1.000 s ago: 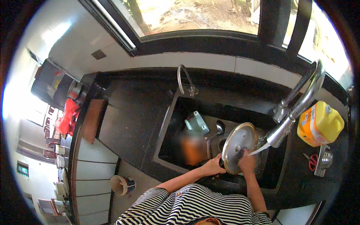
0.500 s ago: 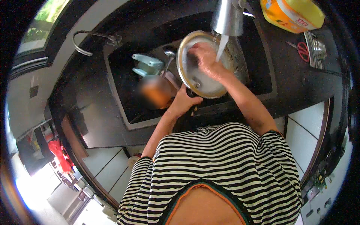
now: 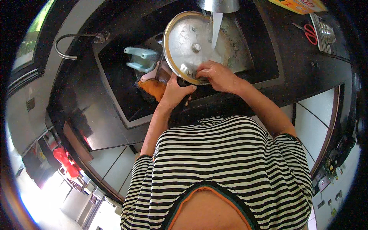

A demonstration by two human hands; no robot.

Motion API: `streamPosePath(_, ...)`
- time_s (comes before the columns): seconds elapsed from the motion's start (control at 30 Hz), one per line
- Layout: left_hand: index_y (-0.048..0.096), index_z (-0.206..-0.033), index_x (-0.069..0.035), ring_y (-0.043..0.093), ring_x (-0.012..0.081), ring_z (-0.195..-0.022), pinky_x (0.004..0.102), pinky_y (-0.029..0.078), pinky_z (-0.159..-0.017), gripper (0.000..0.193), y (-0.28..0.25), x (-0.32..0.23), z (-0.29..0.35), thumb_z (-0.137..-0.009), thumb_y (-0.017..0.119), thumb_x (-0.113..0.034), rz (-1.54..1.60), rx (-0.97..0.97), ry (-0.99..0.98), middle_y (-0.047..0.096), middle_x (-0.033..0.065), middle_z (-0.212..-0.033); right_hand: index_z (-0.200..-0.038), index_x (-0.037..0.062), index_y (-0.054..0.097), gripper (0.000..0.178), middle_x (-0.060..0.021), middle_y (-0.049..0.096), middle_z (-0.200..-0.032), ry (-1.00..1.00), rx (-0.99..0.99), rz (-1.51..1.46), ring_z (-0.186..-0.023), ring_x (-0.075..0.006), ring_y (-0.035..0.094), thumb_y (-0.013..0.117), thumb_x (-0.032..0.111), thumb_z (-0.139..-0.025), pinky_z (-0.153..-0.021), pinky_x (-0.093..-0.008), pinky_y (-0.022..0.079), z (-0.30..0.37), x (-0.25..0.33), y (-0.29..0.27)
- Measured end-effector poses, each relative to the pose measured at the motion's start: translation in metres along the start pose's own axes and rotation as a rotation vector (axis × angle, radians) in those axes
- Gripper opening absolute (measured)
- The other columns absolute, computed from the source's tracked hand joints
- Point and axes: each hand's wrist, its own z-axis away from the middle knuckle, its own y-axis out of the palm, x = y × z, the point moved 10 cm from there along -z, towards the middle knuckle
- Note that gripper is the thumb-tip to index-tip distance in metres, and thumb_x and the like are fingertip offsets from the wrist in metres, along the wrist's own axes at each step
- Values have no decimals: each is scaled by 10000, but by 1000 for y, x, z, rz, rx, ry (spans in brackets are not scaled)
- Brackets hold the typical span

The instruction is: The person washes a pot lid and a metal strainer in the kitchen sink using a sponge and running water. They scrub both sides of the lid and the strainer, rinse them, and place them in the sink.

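Over the dark sink I hold a round steel lid with a yellowish rim. My left hand grips its dark handle at the lower edge. My right hand presses on the lid's face near the lower rim, fingers curled; whether it holds a scrubber I cannot tell. A stream of water falls from a metal tap onto the lid.
In the sink lie a pale green plastic item and an orange object. A curved second tap stands at the left. Red-handled scissors and a yellow package lie on the dark counter at the right.
The view has tilted further down and closer. The lid now faces me more fully, and my right hand has slid from its upper face to its lower rim.
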Motion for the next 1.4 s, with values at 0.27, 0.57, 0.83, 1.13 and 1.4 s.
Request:
streamPosePath(0.27,397,-1256,-25,618,171,-595,282,510,-534,674,-7,-38,10,-676,733,-100,-708,-202,714,607,132,-961,-894,36,653,238,-135,577,-1001,221,21,286,-977,-342,542,621,3,-661,-822,-429,466,4,-40,20)
streamPosePath(0.57,367,-1278,-10,580,154,-546,279,483,-469,671,-2,-7,8,-710,722,-48,-53,23,-52,607,102,-895,-866,66,665,166,-103,580,-1001,281,-77,805,-1004,-276,553,604,146,-734,-795,-421,459,15,-93,-9)
streamPosePath(0.83,361,-1269,-9,574,159,-526,283,461,-413,628,18,12,17,-740,699,-41,107,150,-165,610,107,-851,-939,45,647,217,-121,584,-1024,365,-333,829,-979,-287,564,581,155,-764,-788,-432,486,-18,-93,-53)
streamPosePath(1.13,382,-1246,-5,581,158,-545,282,470,-439,606,9,31,-1,-738,708,-50,-29,147,-46,606,104,-864,-1030,48,647,259,-171,605,-1060,504,-335,374,-963,-351,590,529,17,-802,-825,-439,488,-7,-93,-40)
streamPosePath(1.4,361,-1284,-7,581,162,-546,286,469,-413,645,20,19,7,-737,701,-49,96,173,-158,601,113,-875,-832,18,620,119,-204,616,-933,204,-335,415,-818,-377,622,581,64,-729,-695,-501,518,-48,-36,-33)
